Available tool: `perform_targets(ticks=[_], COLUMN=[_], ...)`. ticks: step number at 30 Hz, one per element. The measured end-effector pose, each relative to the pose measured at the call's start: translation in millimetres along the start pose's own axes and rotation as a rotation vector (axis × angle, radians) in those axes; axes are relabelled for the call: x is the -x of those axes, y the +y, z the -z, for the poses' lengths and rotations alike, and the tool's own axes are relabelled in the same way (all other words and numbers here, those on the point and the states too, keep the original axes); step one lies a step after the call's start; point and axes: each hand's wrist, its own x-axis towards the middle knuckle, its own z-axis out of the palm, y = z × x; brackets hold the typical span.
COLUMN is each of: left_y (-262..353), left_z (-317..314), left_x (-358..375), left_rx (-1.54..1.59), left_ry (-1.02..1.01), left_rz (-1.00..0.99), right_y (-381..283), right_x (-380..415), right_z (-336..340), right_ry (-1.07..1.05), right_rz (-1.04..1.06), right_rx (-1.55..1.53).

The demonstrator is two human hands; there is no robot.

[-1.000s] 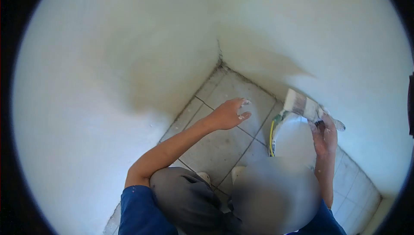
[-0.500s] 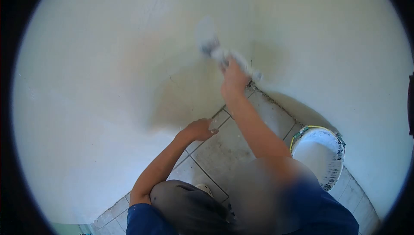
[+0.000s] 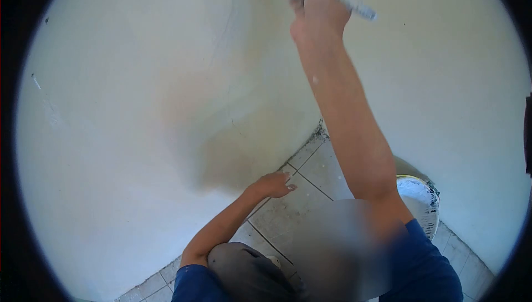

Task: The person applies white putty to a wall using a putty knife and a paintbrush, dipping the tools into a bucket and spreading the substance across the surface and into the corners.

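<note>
My right hand [image 3: 324, 5] is closed around the white-smeared handle of a paintbrush [image 3: 363, 11], high up near the wall corner. The brush's darker head points left against the pale wall [image 3: 138, 41]; its tip is cut off by the top of the view and blurred. Low down, my left hand [image 3: 274, 184] hangs empty beside the foot of the left wall, its fingers loosely apart above the floor tiles. A bucket [image 3: 435, 213] holding white paint stands on the right, partly hidden behind my right arm.
Grey floor tiles [image 3: 277, 221] run into the corner, with a dirty, crumbly edge [image 3: 318, 133] where floor meets wall. A second wall [image 3: 443, 80] rises at the right behind the bucket. My bent knee [image 3: 238, 268] is close to the left wall.
My right hand has raised the paintbrush from low near the corner to the top of the view, stretching the arm. My left hand appears slightly lower and further right as the view shifted.
</note>
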Motion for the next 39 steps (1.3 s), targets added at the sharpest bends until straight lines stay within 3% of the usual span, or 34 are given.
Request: perform_targets(ticks=[3, 5, 6, 11, 13, 14, 18, 21, 24, 26, 27, 31, 33, 35, 39], left_y=[4, 5, 4, 1, -2, -1, 0, 2, -1, -1, 2, 8, 11, 13, 4], left_z=[5, 9, 12, 10, 8, 11, 13, 13, 11, 13, 17, 23, 19, 23, 19], left_x=[-5, -2, 0, 9, 7, 8, 11, 9, 9, 12, 16, 27, 24, 22, 19], left_rx=[-0.001, -0.02, -0.036, -0.144, -0.147, -0.141, -0.124, -0.119, -0.106, -0.119, -0.139, -0.163, -0.181, -0.179, -0.168], left_ry=[0.034, 0.062, 0.072, -0.042, -0.079, -0.076, -0.031, -0.016, 0.017, 0.012, -0.011, -0.025, -0.07, -0.066, -0.036], left_rz=[-0.053, -0.063, -0.061, 0.007, 0.01, 0.014, 0.014, -0.007, -0.009, 0.012, 0.031, 0.047, 0.03, 0.017, 0.002], right_y=[11, 71, 80, 216, 191, 173, 80, -4, -12, 62, 95, 173, 183, 183, 155], right_x=[-12, 0, 37, 103, 108, 97, 5, 3, 16, 7, 14, 108, 134, 138, 48], right_z=[1, 60, 92, 355, 333, 300, 111, -8, -48, 3, 46, 251, 310, 299, 183], right_ry=[-0.02, 0.156, 0.249, 0.55, 0.512, 0.436, 0.159, -0.157, -0.063, 0.093, 0.157, 0.366, 0.409, 0.546, 0.319], right_rz=[0.07, 0.183, -0.076, -0.391, -0.431, -0.446, -0.134, 0.054, 0.013, 0.26, 0.21, -0.383, -0.576, -0.5, -0.409], right_rx=[-0.001, 0.109, 0.094, 0.197, 0.66, 0.383, 0.219, -0.013, 0.01, 0.241, 0.285, 0.399, 0.471, 0.502, 0.255])
